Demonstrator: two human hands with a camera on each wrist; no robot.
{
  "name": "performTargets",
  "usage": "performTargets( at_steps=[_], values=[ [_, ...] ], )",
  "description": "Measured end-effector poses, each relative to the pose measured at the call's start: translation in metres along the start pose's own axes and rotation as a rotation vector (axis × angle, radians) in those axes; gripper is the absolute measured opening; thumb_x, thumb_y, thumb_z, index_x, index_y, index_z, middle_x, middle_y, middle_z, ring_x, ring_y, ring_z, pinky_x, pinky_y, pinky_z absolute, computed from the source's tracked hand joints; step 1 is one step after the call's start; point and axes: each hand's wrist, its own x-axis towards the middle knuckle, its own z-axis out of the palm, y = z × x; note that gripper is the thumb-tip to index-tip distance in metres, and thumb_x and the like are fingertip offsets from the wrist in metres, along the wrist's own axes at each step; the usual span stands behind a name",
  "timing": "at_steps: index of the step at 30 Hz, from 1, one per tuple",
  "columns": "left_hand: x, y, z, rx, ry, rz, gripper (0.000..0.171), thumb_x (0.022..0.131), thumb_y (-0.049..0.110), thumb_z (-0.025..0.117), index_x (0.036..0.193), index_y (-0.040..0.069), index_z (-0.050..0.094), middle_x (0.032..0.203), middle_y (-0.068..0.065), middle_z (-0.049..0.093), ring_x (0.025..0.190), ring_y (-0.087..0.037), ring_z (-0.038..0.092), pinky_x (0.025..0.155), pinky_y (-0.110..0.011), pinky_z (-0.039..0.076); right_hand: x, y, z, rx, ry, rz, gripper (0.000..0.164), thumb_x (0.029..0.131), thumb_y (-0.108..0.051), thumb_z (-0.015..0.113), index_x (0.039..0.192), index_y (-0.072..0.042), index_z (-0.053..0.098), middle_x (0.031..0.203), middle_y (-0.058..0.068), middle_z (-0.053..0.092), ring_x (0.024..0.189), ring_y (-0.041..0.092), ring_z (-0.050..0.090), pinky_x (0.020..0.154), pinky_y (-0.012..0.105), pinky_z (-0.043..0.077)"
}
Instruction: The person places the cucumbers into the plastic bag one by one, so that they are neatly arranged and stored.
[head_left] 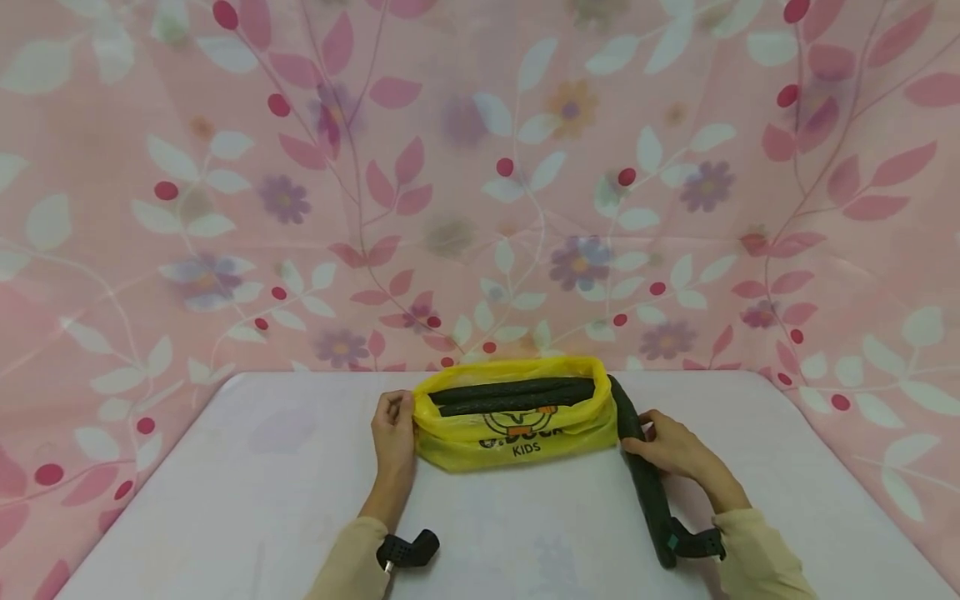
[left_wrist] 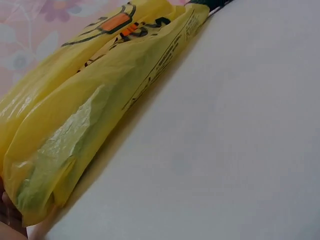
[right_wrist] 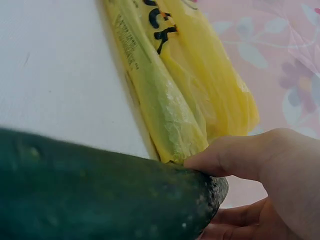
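Observation:
A yellow plastic bag (head_left: 517, 446) printed with "KIDS" and a duck drawing lies on the white table, its mouth spread wide. Long dark green cucumbers (head_left: 517, 392) show inside it. At the bag's left end my left hand (head_left: 393, 429) grips the edge with curled fingers; in the left wrist view only a bit of that hand shows. Right of the bag, another cucumber (head_left: 648, 492) lies slanted toward me. My right hand (head_left: 675, 450) holds it near its far part, the thumb on top and the fingers around the other side, as the right wrist view shows.
The white table (head_left: 262, 492) stretches to both sides and in front of the bag. Behind it hangs a pink floral cloth (head_left: 465, 167). Black wrist cameras (head_left: 408, 550) sit on both forearms; the right one is close to the outer cucumber's near end.

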Motion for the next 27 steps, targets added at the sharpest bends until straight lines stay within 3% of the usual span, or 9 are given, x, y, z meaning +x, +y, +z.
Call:
performTargets(
  at_steps=[9, 21, 27],
  values=[
    [-0.003, -0.002, 0.006, -0.057, 0.029, -0.061, 0.029, 0.098, 0.029, 0.050, 0.111, 0.004, 0.052, 0.094, 0.005, 0.059, 0.086, -0.004, 0.055, 0.076, -0.012, 0.047, 0.002, 0.002, -0.006, 0.131, 0.030, 0.000, 0.067, 0.088, -0.033, 0.062, 0.133, 0.010, 0.038, 0.108, 0.023, 0.054, 0.076, 0.018, 0.059, 0.059, 0.033, 0.055],
    [0.003, -0.007, 0.015, -0.056, 0.060, -0.040, 0.028, 0.097, 0.028, 0.052, 0.108, 0.003, 0.054, 0.088, 0.006, 0.058, 0.081, -0.003, 0.054, 0.072, -0.013, 0.046, -0.001, -0.004, -0.028, 0.275, 0.207, -0.084, 0.070, 0.092, -0.038, 0.058, 0.140, 0.005, 0.030, 0.117, 0.027, 0.051, 0.080, 0.018, 0.062, 0.062, 0.033, 0.057],
    [0.006, -0.010, 0.016, -0.072, 0.063, -0.030, 0.029, 0.097, 0.031, 0.051, 0.107, 0.003, 0.053, 0.089, 0.006, 0.056, 0.083, -0.004, 0.054, 0.073, -0.014, 0.046, 0.000, -0.008, -0.034, 0.362, 0.321, -0.140, 0.073, 0.093, -0.037, 0.057, 0.142, 0.006, 0.024, 0.120, 0.027, 0.049, 0.078, 0.001, 0.060, 0.062, 0.030, 0.057]
  ],
)
